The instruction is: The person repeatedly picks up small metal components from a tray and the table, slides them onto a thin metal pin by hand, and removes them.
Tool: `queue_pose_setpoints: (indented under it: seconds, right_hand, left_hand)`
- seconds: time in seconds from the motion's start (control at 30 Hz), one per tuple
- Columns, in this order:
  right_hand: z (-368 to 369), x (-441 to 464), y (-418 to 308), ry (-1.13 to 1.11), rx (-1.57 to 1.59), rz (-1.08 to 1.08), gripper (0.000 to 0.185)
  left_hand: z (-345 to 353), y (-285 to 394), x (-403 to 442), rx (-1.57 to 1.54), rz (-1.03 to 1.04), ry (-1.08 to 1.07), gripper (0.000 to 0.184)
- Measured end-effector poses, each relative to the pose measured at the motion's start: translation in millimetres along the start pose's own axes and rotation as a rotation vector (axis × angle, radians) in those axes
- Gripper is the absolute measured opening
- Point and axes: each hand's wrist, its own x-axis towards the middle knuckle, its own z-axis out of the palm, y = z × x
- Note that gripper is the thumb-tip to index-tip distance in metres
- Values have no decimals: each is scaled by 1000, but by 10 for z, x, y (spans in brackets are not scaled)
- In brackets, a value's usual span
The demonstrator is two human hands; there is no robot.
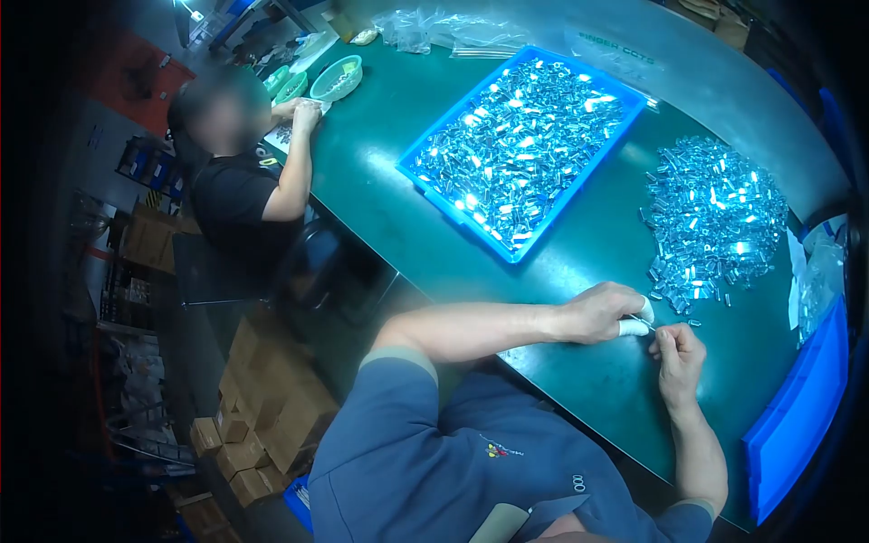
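My left hand [602, 312] is closed above the green table, with white finger covers [635, 328] on its thumb and a fingertip. Those fingers pinch a small thin shiny piece [644, 319], too small to name. My right hand [679, 353] is also closed, its thumb and finger pressed together at the other end of that piece, close to the left fingertips. Just beyond both hands lies a loose heap of small shiny metal pieces [715, 217], with a single small piece [694, 322] near my right hand.
A blue tray [433, 192] full of similar shiny pieces stands mid-table. Another blue tray [801, 421] leans at the right edge, near plastic bags [822, 271]. Across the table's left side, a co-worker [240, 185] sits by green baskets [337, 80]. Cardboard boxes [272, 389] stand on the floor.
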Motion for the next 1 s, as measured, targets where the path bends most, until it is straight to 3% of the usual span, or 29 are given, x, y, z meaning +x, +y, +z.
queue_pose_setpoints:
  seconds: [0.2, 0.27, 0.4, 0.47, 0.57, 0.67, 0.73, 0.8, 0.87, 0.9, 1.0]
  right_hand:
    - [39, 8, -142, -2, -140, 24, 40]
    - [7, 12, -149, -32, -201, -73, 35]
    - [-2, -16, -135, 60, -22, -11, 34]
    - [-18, -15, -107, 91, 24, 71, 33]
    - [-10, -13, -62, 55, 37, -10, 31]
    - [-7, -29, -35, 40, 3, -61, 31]
    - [-9, -18, -31, 20, -4, -71, 31]
    - [-27, -25, -60, -5, -19, -51, 24]
    - [-21, -33, -68, 15, 26, -85, 32]
    - [-16, -33, -72, 18, 22, -82, 32]
    - [-29, -45, -91, 29, 33, -98, 31]
  left_hand:
    - [-9, 22, -17, 28, 128, 101, 19]
    - [-28, 6, -17, 89, 162, 77, 18]
    - [-208, 138, -40, 268, 148, 134, 18]
    - [-399, 235, -15, 416, 103, 172, 21]
    - [-806, 227, -14, 559, 116, 361, 20]
    - [-1376, 205, -19, 920, 81, 536, 22]
    - [-1401, 343, 43, 1182, 138, 592, 27]
    - [-1187, 299, 115, 995, 197, 416, 32]
    - [-774, 219, 217, 750, 122, 194, 37]
    - [-574, 245, 291, 772, 185, 113, 39]
    - [-160, 283, 425, 770, 69, -22, 37]
